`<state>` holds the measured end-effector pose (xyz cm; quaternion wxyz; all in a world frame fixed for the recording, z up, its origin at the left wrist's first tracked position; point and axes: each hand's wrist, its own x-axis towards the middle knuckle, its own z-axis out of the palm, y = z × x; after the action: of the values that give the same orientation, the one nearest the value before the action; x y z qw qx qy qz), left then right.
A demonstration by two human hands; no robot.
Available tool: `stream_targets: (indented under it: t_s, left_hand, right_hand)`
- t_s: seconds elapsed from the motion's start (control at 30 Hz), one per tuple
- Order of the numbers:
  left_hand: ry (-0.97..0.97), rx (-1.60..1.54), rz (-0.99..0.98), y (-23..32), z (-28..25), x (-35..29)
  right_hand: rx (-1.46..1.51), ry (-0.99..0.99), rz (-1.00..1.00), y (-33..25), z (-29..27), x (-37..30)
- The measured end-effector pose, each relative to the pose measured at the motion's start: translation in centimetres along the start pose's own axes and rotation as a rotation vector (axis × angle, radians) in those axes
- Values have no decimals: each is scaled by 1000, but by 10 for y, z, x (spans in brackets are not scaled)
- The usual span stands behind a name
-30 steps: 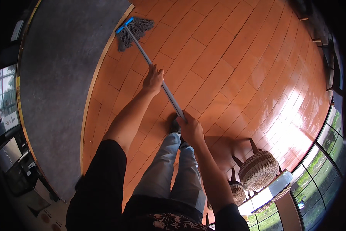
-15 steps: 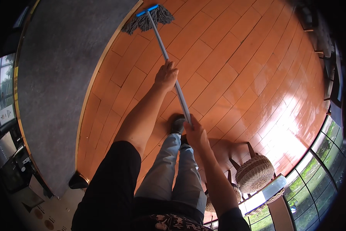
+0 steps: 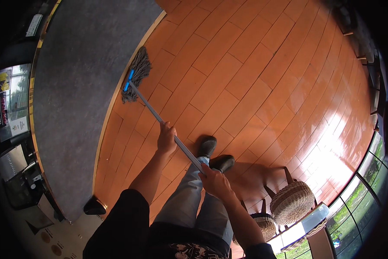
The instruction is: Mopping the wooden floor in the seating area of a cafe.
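A string mop (image 3: 140,71) with grey strands and a blue head clamp lies against the base edge of the dark grey counter front, on the orange tile floor (image 3: 228,69). Its long grey handle slants from there down toward my body. Midway along the handle, my left hand (image 3: 166,139) is wrapped round it. My right hand (image 3: 215,183) grips the handle lower down, near its end, in front of my legs. The very end of the handle is hidden by that hand.
The dark grey counter front (image 3: 73,86) with light edging bounds the floor on the left. Wicker stools (image 3: 293,203) stand beside a round glass-topped table (image 3: 306,222) at lower right. A black object (image 3: 94,206) sits at the counter's near corner. Tall windows (image 3: 362,194) line the right.
The mop head has swung from the far middle leftward and nearer, up to the counter's edge. Both hands have come closer to my body, still gripping the handle. My feet now show more fully.
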<state>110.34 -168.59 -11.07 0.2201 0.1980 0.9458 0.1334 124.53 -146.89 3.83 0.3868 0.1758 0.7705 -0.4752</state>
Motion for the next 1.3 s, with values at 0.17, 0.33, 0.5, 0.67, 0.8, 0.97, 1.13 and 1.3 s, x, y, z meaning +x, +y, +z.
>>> stream_targets:
  t_s: [0.17, 0.33, 0.5, 0.67, 0.8, 0.97, 1.13, 1.3]
  left_hand:
    - [146, -91, 22, 1, 26, 44]
    - [62, -2, 155, 62, 6, 115]
    - [-92, 188, 224, 86, -11, 163]
    - [-19, 262, 341, 100, 5, 112]
    - [4, 59, 395, 122, 19, 24]
    - [-292, -124, 456, 158, -4, -72]
    - [-196, -337, 496, 142, -20, -110]
    - [36, -9, 378, 41, -21, -34]
  right_hand:
    - [-23, 275, -68, 7, -42, 22]
    - [58, 338, -16, 18, -80, 32]
    - [241, 375, 98, 14, -66, 43]
    - [303, 330, 124, 38, -31, -2]
    - [232, 212, 224, 65, -18, -82]
    - [275, 84, 186, 85, -23, -202]
    - [187, 90, 89, 97, -10, -223]
    - [106, 141, -18, 41, 22, -90]
